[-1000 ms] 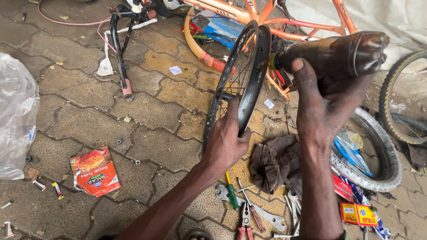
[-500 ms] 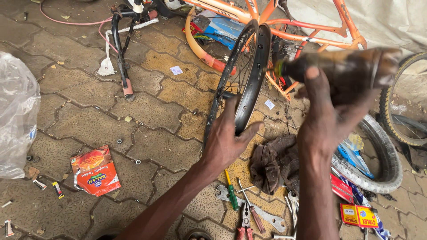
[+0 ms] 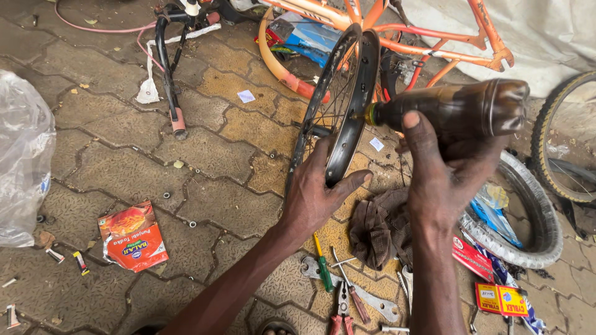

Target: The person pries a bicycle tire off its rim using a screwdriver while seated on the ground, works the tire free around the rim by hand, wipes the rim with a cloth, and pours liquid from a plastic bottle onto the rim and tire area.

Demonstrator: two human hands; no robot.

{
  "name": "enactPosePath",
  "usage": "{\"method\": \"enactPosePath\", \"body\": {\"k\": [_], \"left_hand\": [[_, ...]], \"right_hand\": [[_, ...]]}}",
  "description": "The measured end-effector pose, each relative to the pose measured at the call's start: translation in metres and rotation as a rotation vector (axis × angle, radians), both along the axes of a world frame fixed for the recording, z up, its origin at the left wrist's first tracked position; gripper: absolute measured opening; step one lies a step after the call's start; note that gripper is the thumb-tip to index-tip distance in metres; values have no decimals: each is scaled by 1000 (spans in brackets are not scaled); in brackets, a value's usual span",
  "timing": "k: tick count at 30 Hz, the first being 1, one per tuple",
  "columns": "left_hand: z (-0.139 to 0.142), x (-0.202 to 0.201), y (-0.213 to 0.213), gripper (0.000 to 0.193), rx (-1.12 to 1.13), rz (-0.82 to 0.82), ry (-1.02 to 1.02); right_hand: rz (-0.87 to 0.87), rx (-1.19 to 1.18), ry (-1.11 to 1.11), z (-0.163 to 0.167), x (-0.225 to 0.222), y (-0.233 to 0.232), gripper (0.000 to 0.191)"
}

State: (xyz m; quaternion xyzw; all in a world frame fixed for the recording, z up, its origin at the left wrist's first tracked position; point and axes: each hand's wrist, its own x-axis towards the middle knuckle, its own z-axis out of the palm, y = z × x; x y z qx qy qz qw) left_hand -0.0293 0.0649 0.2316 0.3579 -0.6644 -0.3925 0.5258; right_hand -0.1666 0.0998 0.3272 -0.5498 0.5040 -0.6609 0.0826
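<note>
Two grips busy: left hand [image 3: 316, 198] clenches wheel rim [image 3: 347, 105], right hand [image 3: 444, 180] w/ oil bottle [image 3: 453, 111]; rag [image 3: 379, 226], tools [image 3: 347, 291] below.

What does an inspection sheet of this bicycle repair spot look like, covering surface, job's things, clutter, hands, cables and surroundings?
Surface: worn interlocking paving stones, dusty, with small nuts scattered about.
Job's things: black spoked bicycle wheel rim standing upright; dark brown plastic bottle tipped sideways, nozzle at the rim.
Clutter: orange snack packet, brown rag, green-handled screwdriver, flat metal spanner, red-handled pliers, clear plastic bag.
Hands: left hand grips the rim's lower edge; right hand holds the bottle.
Cables: pink hose across the top.
Surroundings: orange bicycle frame, whitish tyre, white sheet.
</note>
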Motion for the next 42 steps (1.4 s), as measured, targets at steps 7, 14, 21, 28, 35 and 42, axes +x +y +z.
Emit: {"method": "enactPosePath", "body": {"k": [7, 14, 21, 28, 35, 42], "left_hand": [[-14, -4, -3, 83, -32, -13, 26], [-54, 2, 10, 84, -386, 77, 0], [-30, -11, 2, 86, 52, -35, -21], [-4, -2, -8, 90, -37, -17, -54], [-6, -4, -8, 90, -16, -29, -63], [-3, -2, -8, 88, -27, -28, -78]], "right_hand": [[22, -27, -105, -1, 2, 0, 73], [-20, -98, -224, -7, 1, 0, 75], [-59, -74, -28, 2, 9, 7, 75], [-63, -46, 14, 5, 7, -10, 72], [-25, -74, -1, -9, -5, -16, 79], [9, -74, 31, -7, -11, -22, 76]]}}
